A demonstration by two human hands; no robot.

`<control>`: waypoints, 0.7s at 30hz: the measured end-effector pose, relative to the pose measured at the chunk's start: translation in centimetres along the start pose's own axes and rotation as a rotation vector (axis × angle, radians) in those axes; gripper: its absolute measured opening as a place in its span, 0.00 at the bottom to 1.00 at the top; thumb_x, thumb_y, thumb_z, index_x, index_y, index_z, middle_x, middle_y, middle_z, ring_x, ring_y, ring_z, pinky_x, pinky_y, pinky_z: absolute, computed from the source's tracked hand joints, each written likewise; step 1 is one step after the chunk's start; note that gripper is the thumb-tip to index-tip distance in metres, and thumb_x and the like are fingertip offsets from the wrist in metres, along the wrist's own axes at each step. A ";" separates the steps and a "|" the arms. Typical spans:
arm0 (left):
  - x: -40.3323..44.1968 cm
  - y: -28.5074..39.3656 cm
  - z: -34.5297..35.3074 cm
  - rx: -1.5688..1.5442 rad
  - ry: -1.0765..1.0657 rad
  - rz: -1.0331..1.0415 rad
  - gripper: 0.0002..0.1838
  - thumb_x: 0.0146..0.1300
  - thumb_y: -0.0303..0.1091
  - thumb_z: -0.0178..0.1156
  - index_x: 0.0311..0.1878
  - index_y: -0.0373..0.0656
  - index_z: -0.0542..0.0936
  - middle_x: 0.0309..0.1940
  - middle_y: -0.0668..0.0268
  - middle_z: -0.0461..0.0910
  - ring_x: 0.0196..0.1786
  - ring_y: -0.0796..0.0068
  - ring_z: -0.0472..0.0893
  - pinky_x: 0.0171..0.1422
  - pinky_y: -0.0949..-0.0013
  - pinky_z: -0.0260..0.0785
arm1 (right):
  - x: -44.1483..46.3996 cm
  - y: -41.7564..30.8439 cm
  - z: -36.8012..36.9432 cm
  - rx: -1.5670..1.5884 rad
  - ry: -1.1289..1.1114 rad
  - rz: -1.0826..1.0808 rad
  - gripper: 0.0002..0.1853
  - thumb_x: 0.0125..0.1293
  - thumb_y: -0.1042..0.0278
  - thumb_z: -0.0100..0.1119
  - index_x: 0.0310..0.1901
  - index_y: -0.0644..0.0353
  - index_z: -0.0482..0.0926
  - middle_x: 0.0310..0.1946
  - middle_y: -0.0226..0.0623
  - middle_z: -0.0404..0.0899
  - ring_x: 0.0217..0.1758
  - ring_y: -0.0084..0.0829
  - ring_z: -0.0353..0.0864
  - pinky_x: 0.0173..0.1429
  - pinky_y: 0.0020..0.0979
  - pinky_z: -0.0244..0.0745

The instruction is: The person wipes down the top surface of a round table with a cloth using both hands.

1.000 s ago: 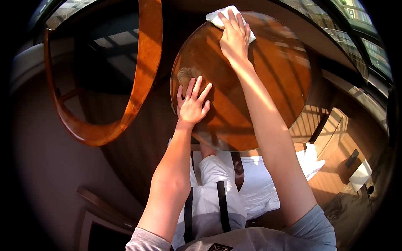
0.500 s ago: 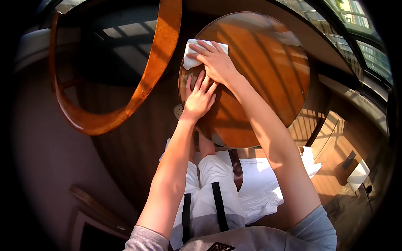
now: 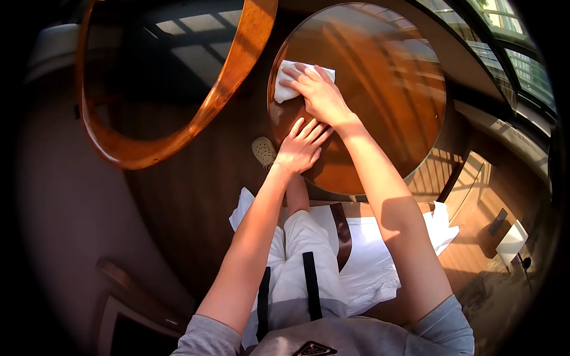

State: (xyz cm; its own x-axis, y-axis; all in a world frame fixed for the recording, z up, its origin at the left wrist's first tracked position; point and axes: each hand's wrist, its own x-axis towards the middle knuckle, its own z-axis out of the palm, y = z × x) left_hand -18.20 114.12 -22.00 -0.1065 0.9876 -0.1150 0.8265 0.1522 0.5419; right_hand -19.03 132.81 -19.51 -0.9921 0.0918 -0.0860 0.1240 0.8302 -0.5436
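A round brown table (image 3: 392,118) with a glossy top stands in front of me. On its left part lies a folded white cloth (image 3: 286,90), pressed flat under the fingers of my right hand (image 3: 323,98). My left hand (image 3: 300,146) rests on the table's near left edge with its fingers spread and nothing in it. Its fingertips are close to the right wrist, just below it in view.
A curved wooden chair frame (image 3: 172,142) with a dark seat (image 3: 172,65) stands at the left. A beige shoe (image 3: 263,152) shows beside the table. White fabric (image 3: 368,267) lies near my legs. Windows (image 3: 499,53) are at the upper right.
My right hand and the cloth have moved from the table's far edge to its left side. My left hand has shifted right. The view has moved, bringing the shoe into sight.
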 end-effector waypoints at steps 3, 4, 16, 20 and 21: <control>-0.4 -0.1 -0.6 0.020 0.052 0.008 0.34 0.68 0.39 0.60 0.77 0.54 0.68 0.82 0.66 0.60 0.84 0.65 0.57 0.83 0.43 0.49 | 3.7 1.5 1.1 0.023 0.233 0.173 0.29 0.65 0.86 0.45 0.64 0.48 0.80 0.76 0.30 0.69 0.83 0.41 0.59 0.84 0.51 0.50; -0.8 0.1 -0.7 0.037 0.061 0.017 0.35 0.65 0.37 0.62 0.77 0.55 0.68 0.82 0.68 0.58 0.83 0.66 0.58 0.83 0.44 0.51 | 3.6 1.7 1.9 0.013 0.265 0.183 0.29 0.65 0.86 0.45 0.63 0.49 0.80 0.76 0.29 0.69 0.83 0.42 0.59 0.84 0.52 0.50; -0.9 -0.8 -4.1 0.009 0.352 -0.196 0.31 0.64 0.28 0.59 0.73 0.41 0.73 0.77 0.56 0.66 0.78 0.55 0.66 0.80 0.51 0.55 | -7.2 -2.9 2.4 0.169 0.390 0.272 0.25 0.65 0.77 0.57 0.65 0.54 0.78 0.74 0.36 0.72 0.79 0.39 0.66 0.82 0.48 0.58; 2.3 -2.3 -3.2 0.093 0.230 -0.096 0.32 0.72 0.41 0.55 0.79 0.52 0.66 0.82 0.64 0.60 0.83 0.63 0.60 0.84 0.48 0.48 | -11.3 -0.8 4.1 -0.070 0.586 0.559 0.26 0.67 0.76 0.53 0.68 0.60 0.74 0.74 0.40 0.72 0.78 0.43 0.69 0.80 0.46 0.62; 3.0 -3.0 -3.4 0.194 0.186 -0.123 0.32 0.73 0.43 0.55 0.79 0.56 0.66 0.82 0.66 0.60 0.83 0.66 0.60 0.84 0.47 0.49 | -12.7 -0.8 4.5 -0.099 0.480 0.660 0.29 0.71 0.70 0.52 0.73 0.57 0.69 0.77 0.38 0.67 0.81 0.41 0.63 0.83 0.48 0.55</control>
State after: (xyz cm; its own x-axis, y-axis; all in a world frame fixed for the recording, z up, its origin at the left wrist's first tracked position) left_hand -22.94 116.74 -21.13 -0.2973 0.9548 -0.0058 0.8895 0.2792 0.3618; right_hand -6.44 128.55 -21.72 -0.6195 0.7849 0.0159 0.7053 0.5653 -0.4278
